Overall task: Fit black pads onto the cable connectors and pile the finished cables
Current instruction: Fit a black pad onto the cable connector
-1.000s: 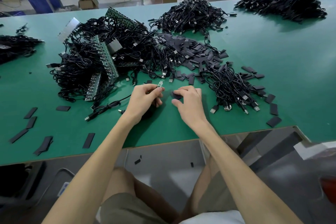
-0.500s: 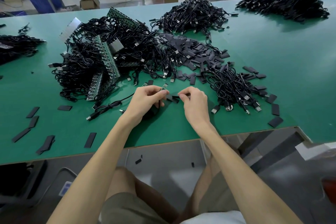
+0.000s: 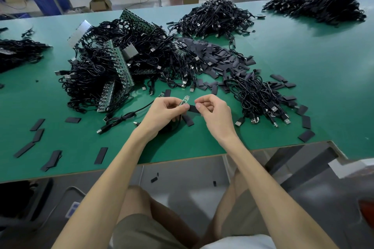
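Note:
My left hand [image 3: 165, 112] pinches a small green connector board [image 3: 184, 100] on a black cable, its pins pointing up and away. My right hand [image 3: 214, 112] pinches a black pad [image 3: 193, 108] just right of that board, the pad's left end touching the left fingers. The cable's loop [image 3: 174, 124] hangs under my left palm, mostly hidden. A heap of loose black pads [image 3: 218, 58] lies behind the hands. To the right rests a pile of black cables with USB plugs [image 3: 261, 99].
A big tangle of cables and green board strips [image 3: 113, 66] fills the left middle of the green table [image 3: 303, 56]. More cable piles sit at the back [image 3: 214, 18], far right [image 3: 315, 6] and far left [image 3: 18, 52]. Loose pads [image 3: 50, 159] lie near the front edge.
The right hand has lifted a black pad off the table and brought it up beside the connector board. Both hands have risen slightly and the board is tilted more upright.

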### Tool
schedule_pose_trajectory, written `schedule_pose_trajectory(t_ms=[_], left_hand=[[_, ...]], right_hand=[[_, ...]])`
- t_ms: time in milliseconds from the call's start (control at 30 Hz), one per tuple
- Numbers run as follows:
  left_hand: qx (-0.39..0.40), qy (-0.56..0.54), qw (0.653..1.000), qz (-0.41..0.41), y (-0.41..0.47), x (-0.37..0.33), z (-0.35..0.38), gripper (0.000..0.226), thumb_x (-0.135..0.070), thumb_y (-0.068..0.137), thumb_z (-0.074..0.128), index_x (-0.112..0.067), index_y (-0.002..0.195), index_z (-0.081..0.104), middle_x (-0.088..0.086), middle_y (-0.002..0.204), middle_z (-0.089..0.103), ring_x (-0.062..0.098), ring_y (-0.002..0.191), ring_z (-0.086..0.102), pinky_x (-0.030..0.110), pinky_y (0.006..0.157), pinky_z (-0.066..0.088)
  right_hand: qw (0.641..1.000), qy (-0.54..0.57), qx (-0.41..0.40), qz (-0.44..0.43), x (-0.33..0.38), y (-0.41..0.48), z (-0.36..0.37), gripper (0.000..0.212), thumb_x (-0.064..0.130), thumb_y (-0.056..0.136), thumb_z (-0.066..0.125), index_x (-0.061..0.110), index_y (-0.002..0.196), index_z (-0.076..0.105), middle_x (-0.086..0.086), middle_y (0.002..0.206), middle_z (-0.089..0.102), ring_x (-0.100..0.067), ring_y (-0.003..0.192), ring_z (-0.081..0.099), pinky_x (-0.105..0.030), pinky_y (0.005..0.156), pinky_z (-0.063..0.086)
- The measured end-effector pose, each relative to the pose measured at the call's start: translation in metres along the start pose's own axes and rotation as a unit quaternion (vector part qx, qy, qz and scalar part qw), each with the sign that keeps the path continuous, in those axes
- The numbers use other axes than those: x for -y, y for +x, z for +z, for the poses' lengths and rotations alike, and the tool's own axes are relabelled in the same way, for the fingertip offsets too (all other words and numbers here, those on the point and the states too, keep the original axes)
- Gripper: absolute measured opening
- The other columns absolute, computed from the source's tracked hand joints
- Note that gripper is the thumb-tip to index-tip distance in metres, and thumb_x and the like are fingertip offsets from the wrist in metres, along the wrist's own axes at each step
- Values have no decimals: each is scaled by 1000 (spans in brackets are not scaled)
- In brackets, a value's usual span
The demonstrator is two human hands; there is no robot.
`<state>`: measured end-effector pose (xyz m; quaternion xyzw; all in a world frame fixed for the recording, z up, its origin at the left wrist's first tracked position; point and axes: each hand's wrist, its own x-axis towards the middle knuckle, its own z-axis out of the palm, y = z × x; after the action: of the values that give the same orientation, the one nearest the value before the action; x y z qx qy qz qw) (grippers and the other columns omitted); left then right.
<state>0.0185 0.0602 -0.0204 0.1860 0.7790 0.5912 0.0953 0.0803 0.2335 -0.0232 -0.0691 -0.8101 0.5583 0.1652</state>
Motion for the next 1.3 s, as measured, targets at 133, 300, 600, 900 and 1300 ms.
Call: schedule_pose_trajectory(t_ms=[133, 300, 600, 900, 1300], left_hand=[[-16, 10, 1000, 3, 0, 0, 2, 18, -25, 94, 73, -10, 83, 75, 5, 68, 64, 12, 58, 49, 19, 53, 41], [-13, 12, 1000, 5, -1, -2, 1, 20, -26, 94, 73, -16, 77, 74, 3, 63, 61, 12, 56, 48, 20, 53, 41], [-19, 61, 998, 8, -3, -6, 6, 27, -27, 95, 70, -8, 75, 70, 5, 57, 56, 15, 54, 46, 27, 52, 35], [-39, 85, 995, 29, -7, -11, 7, 31, -28, 105, 55, -21, 84, 77, 2, 54, 50, 9, 47, 41, 19, 50, 33], [9, 91, 996, 15, -5, -13, -1, 36, -26, 106, 51, -11, 81, 72, 2, 58, 35, 14, 52, 27, 24, 48, 22]], right_hand=[[998, -36, 38, -30, 2, -3, 0, 19, 20, 87, 79, 26, 102, 71, 7, 94, 61, -4, 74, 49, -12, 71, 40], [988, -121, 32, -85, 4, -6, 3, 21, 17, 88, 78, 24, 108, 73, 14, 87, 49, 0, 80, 43, -11, 73, 33], [931, -317, 18, -179, 10, -15, 11, 22, 20, 101, 62, 10, 119, 70, -7, 103, 61, -25, 105, 52, -34, 81, 44], [932, -335, -19, -141, 10, -14, 11, 25, 29, 105, 57, 10, 114, 71, -8, 98, 63, -25, 99, 54, -29, 71, 32], [937, -325, -23, -125, 9, -15, 10, 19, 21, 103, 60, 8, 111, 73, -10, 99, 66, -25, 100, 54, -33, 75, 43]])
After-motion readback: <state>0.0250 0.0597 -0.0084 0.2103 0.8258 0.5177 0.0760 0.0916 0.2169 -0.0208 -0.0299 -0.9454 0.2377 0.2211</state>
